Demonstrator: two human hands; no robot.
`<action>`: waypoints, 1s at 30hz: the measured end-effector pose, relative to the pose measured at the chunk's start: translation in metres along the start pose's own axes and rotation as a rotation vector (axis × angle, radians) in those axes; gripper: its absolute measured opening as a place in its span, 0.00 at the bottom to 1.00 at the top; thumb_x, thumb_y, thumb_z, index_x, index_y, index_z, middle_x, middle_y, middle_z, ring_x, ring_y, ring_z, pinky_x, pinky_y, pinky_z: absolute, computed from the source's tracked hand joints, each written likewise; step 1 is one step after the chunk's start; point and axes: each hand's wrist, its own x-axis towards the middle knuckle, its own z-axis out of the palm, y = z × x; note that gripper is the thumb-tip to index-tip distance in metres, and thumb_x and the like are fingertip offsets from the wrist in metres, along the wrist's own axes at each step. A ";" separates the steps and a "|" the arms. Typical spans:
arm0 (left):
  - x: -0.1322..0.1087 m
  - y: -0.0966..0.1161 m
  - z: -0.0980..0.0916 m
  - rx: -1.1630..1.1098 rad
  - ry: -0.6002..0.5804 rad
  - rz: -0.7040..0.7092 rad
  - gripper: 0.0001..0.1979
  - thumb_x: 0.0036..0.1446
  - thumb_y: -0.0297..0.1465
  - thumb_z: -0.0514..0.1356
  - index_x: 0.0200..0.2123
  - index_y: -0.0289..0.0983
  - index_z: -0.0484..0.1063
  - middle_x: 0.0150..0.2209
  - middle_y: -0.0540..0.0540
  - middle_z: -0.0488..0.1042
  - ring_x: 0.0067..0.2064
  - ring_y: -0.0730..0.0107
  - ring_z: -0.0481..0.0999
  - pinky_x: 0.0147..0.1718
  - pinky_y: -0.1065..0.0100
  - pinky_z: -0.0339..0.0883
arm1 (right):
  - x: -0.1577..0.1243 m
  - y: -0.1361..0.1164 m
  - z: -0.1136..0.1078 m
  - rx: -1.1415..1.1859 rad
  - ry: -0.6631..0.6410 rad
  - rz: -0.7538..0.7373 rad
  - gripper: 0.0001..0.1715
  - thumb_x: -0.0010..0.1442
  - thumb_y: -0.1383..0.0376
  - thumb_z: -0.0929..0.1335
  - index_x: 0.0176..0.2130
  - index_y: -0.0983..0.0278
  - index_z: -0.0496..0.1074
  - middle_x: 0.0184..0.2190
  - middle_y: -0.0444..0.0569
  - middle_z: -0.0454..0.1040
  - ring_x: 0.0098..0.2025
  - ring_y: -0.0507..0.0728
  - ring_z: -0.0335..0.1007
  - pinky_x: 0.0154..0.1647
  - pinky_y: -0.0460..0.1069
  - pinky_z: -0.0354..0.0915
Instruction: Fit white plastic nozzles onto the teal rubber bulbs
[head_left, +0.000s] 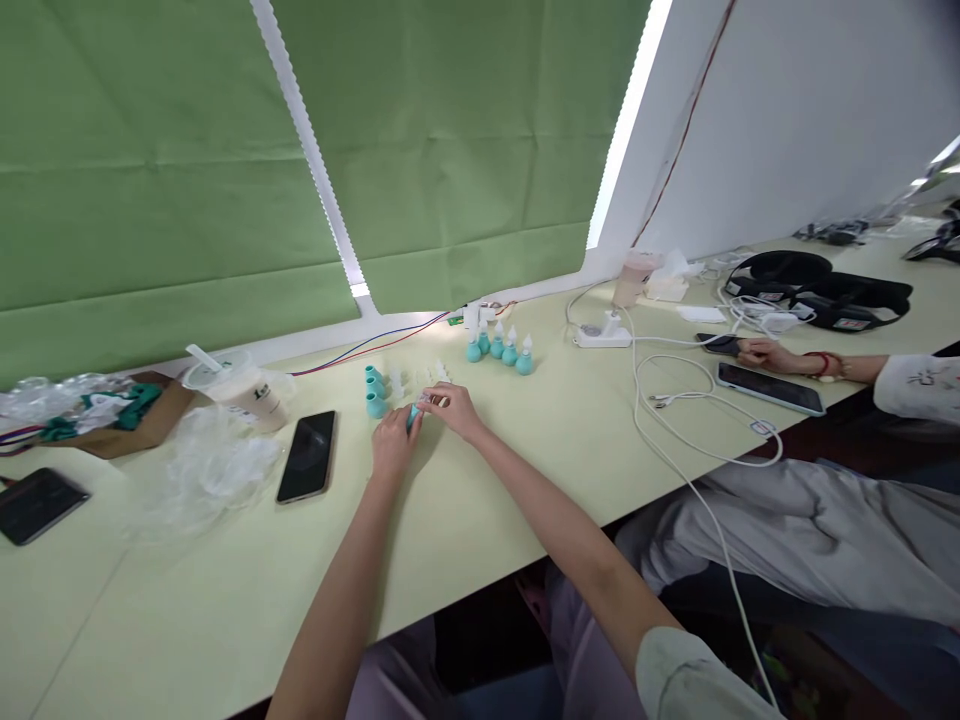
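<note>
My left hand (393, 440) is closed round a small teal bulb (412, 415) on the pale green table (225, 600). My right hand (452, 408) pinches a small clear tip at the bulb's end. Just beyond my hands lie three loose teal bulbs (374, 389) and several clear tips (420, 377). Farther back stand several assembled teal bulbs with white tips (501, 347).
A black phone (307, 456) lies left of my hands, beside crumpled clear plastic (202, 465) and a lidded drink cup (240, 385). Another phone (36, 503) is at far left. At right, another person's hand (765, 354) rests by two phones, white cables (675, 420) and a power strip (604, 333).
</note>
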 end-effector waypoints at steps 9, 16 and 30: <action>0.001 0.000 0.000 0.014 0.010 -0.033 0.16 0.61 0.39 0.50 0.41 0.37 0.72 0.33 0.42 0.75 0.40 0.64 0.73 0.31 0.70 0.61 | -0.004 0.000 0.002 -0.078 0.039 -0.114 0.18 0.54 0.52 0.68 0.34 0.64 0.76 0.28 0.47 0.71 0.28 0.50 0.67 0.24 0.44 0.62; 0.001 -0.002 0.002 0.008 0.028 -0.073 0.16 0.59 0.40 0.53 0.38 0.37 0.74 0.28 0.43 0.73 0.34 0.66 0.72 0.29 0.71 0.58 | -0.005 0.002 0.002 -0.131 0.022 -0.166 0.17 0.56 0.53 0.67 0.35 0.63 0.76 0.29 0.46 0.71 0.27 0.49 0.66 0.27 0.44 0.64; 0.002 0.000 -0.004 0.007 -0.029 -0.098 0.17 0.59 0.41 0.51 0.35 0.37 0.75 0.25 0.44 0.70 0.29 0.67 0.68 0.27 0.71 0.55 | -0.008 0.001 0.001 -0.196 -0.007 -0.170 0.16 0.57 0.54 0.66 0.36 0.63 0.76 0.30 0.46 0.71 0.26 0.49 0.65 0.29 0.44 0.64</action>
